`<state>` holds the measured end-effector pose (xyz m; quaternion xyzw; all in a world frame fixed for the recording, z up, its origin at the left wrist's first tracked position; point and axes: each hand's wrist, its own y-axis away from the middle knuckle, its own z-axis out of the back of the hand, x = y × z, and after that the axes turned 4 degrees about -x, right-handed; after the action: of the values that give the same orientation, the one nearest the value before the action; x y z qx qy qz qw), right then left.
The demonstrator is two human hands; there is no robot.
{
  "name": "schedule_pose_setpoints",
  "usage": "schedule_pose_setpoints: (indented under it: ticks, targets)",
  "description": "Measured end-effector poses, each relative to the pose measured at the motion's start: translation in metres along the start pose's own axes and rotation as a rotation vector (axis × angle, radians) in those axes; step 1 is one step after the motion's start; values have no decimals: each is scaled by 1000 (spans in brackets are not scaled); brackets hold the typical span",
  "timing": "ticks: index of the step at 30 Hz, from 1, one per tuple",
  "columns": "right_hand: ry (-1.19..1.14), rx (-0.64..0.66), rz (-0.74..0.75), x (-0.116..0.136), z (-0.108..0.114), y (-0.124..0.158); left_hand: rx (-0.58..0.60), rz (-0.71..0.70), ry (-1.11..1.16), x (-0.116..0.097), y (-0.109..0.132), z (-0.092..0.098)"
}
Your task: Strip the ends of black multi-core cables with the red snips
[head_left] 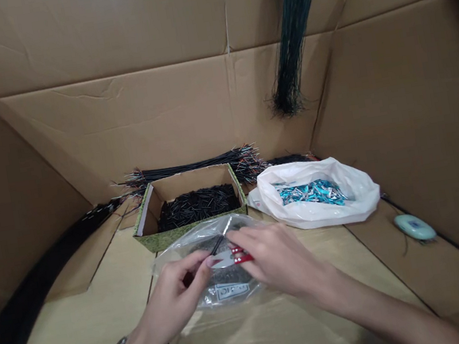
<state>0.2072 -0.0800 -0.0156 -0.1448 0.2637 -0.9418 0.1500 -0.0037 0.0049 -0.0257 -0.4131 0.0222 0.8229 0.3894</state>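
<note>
My left hand [180, 287] is closed in a pinch on a thin black cable [217, 246], whose pale end points up and away from me. In my right hand [275, 255] are small red-handled thread snips [223, 259], held with the blades toward my left fingertips, close to the cable. Right fingertips are also near the cable's pale end; whether they touch it, I cannot tell. Both hands are above a clear plastic bag [202, 301] with a printed label and dark contents, partly hidden by the hands.
Behind the bag stands a green-edged box [149, 242] of short black pieces. A white bag [363, 203] holds shiny blue packets. Black cable bundles [185, 168] lie at the back; others [52, 261] run along the left. Dark green strands [294, 28] hang above. A pale oval device [415, 227] lies right.
</note>
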Motion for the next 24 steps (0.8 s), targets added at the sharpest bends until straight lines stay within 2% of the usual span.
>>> schedule_pose_setpoints:
  ticks: [4, 6, 10, 17, 24]
  targets:
    - [-270, 9, -324, -4, 18, 4, 73, 68, -8, 2, -4, 3]
    - [-336, 66, -413, -5, 25, 8, 107, 90, -12, 2, -5, 3]
    - [-372, 169, -436, -6, 30, 13, 144, 112, -60, 1, -9, 1]
    - [-345, 203, -441, -7, 29, 11, 139, 79, -100, -8, -23, -8]
    - [-339, 268, -464, -9, 31, 12, 201, 96, -105, -12, -31, -6]
